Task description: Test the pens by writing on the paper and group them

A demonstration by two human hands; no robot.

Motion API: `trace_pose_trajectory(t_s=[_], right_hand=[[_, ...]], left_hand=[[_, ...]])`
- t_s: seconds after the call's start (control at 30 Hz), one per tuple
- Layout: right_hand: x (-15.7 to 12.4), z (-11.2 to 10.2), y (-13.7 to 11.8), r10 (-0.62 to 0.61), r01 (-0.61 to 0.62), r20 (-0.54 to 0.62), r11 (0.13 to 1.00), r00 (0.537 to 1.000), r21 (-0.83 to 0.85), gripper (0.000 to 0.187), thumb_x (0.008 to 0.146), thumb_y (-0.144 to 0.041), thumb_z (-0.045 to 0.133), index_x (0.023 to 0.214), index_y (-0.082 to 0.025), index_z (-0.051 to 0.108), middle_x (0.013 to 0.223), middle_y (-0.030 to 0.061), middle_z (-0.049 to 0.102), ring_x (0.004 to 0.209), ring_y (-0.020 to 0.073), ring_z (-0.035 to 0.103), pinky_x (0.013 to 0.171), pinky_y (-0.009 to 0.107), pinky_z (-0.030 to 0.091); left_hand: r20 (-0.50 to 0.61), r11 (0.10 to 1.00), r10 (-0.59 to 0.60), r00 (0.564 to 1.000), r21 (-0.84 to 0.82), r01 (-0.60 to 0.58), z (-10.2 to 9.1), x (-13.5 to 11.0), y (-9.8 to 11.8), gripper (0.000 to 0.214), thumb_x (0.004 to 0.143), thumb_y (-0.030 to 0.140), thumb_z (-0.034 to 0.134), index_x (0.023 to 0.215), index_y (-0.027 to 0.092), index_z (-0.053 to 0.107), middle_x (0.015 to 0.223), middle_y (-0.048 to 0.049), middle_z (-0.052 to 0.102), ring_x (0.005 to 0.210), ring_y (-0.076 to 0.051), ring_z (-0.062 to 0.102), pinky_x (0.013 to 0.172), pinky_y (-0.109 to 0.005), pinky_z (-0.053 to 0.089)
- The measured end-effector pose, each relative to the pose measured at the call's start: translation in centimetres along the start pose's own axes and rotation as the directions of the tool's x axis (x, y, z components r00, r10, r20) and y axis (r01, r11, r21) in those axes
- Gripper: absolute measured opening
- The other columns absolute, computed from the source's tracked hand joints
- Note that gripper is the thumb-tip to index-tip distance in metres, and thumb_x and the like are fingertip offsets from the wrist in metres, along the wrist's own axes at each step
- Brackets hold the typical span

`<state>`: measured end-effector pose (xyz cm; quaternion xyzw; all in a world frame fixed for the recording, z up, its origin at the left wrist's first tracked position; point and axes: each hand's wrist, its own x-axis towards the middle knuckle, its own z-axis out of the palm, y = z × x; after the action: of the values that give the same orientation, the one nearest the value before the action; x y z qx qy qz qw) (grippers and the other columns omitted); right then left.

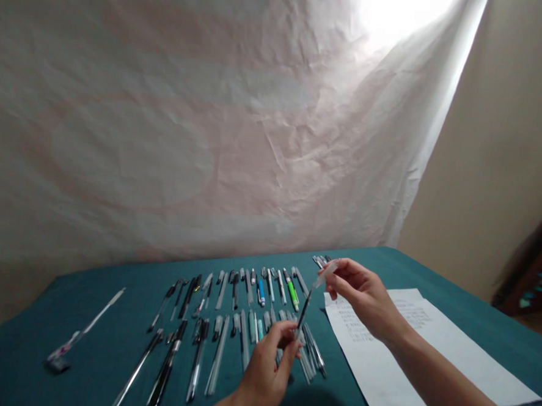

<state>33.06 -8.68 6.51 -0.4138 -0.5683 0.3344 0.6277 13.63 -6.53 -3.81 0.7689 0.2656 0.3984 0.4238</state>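
Note:
My left hand [267, 368] is closed in a pinch on the lower end of a thin pen refill [304, 310] with dark ink. The refill slants up to the right. At its upper end, my right hand [361, 294] pinches a whitish, translucent plastic piece [326, 274]; whether it is a sleeve or a pen part I cannot tell. Behind and beside my left hand lie two rows of pens and pen parts, among them a green pen [292, 295] and a blue pen [260, 292]. Several clear pens [312, 346] lie partly hidden by my left hand.
Sheets of paper with handwriting [409, 352] lie under my right forearm. At the far left of the green tablecloth [91, 363] is a long white stick with a crumpled clear wrapper [62, 355]. Black pens [167, 365] lie front left. A pale cloth [188, 130] hangs behind the table.

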Motion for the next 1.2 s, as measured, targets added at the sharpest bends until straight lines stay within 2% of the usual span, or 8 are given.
trace_pose_trajectory(t_s=[0.17, 0.33, 0.47, 0.57, 0.9, 1.2], right_hand=[[0.0, 0.1, 0.4, 0.028, -0.027, 0.01, 0.998, 1.0, -0.056, 0.017, 0.08, -0.033, 0.061, 0.083, -0.017, 0.056, 0.082, 0.0014, 0.058, 0.062, 0.0073, 0.05, 0.052, 0.019, 0.04], [-0.1, 0.2, 0.4, 0.111, -0.1, 0.112, 0.99, 0.987, -0.101, 0.02, 0.078, -0.034, 0.062, 0.083, -0.016, 0.056, 0.071, -0.0007, 0.055, 0.058, 0.0076, 0.048, 0.049, 0.019, 0.039], [-0.3, 0.7, 0.9, 0.167, -0.148, 0.211, 0.983, 0.963, -0.104, 0.023, 0.076, -0.037, 0.063, 0.085, -0.016, 0.057, 0.074, 0.0004, 0.055, 0.062, 0.0097, 0.05, 0.05, 0.02, 0.041], [-0.4, 1.1, 1.5, 0.181, -0.158, 0.241, 0.981, 0.954, -0.11, 0.026, 0.077, -0.039, 0.062, 0.087, -0.015, 0.058, 0.076, 0.0017, 0.056, 0.063, 0.0105, 0.05, 0.05, 0.02, 0.042], [-0.6, 1.3, 2.3, 0.211, -0.198, 0.271, 0.977, 0.939, -0.076, 0.025, 0.076, -0.039, 0.062, 0.081, -0.015, 0.055, 0.072, 0.0002, 0.057, 0.062, 0.0103, 0.054, 0.05, 0.021, 0.043], [-0.7, 1.7, 3.7, 0.239, -0.226, 0.21, 0.971, 0.948, -0.083, 0.035, 0.07, -0.047, 0.066, 0.074, -0.017, 0.049, 0.059, -0.0045, 0.053, 0.053, 0.0105, 0.056, 0.046, 0.021, 0.044]], left_hand=[[-0.007, 1.0, 0.008, 1.0, 0.025, -0.008, 0.0, 0.0, 0.0, 0.021, 0.09, 0.026, 0.046, 0.11, 0.022, 0.05, 0.091, -0.0033, 0.061, 0.08, -0.016, 0.061, 0.076, -0.028, 0.046], [-0.009, 1.0, 0.013, 1.0, 0.023, -0.013, 0.0, 0.1, 0.2, 0.021, 0.089, 0.027, 0.048, 0.108, 0.021, 0.052, 0.088, -0.0034, 0.062, 0.078, -0.017, 0.061, 0.075, -0.028, 0.047], [0.007, 1.0, -0.019, 1.0, -0.011, 0.019, -0.2, 0.1, 0.5, 0.022, 0.089, 0.027, 0.047, 0.11, 0.021, 0.051, 0.091, -0.0038, 0.062, 0.079, -0.016, 0.061, 0.076, -0.028, 0.047], [0.003, 0.999, -0.038, 0.999, -0.021, 0.038, -0.2, 0.1, 0.8, 0.022, 0.089, 0.027, 0.047, 0.11, 0.021, 0.051, 0.091, -0.0038, 0.063, 0.08, -0.017, 0.061, 0.077, -0.028, 0.047], [0.004, 0.998, -0.014, 1.0, -0.054, 0.014, 0.0, 0.2, 0.6, 0.023, 0.089, 0.026, 0.047, 0.111, 0.021, 0.051, 0.093, -0.004, 0.063, 0.08, -0.016, 0.061, 0.076, -0.027, 0.047], [0.022, 0.999, -0.013, 1.0, -0.04, 0.014, -0.2, 0.3, 1.0, 0.024, 0.09, 0.027, 0.045, 0.112, 0.019, 0.051, 0.093, -0.0054, 0.061, 0.08, -0.017, 0.059, 0.073, -0.027, 0.048]])
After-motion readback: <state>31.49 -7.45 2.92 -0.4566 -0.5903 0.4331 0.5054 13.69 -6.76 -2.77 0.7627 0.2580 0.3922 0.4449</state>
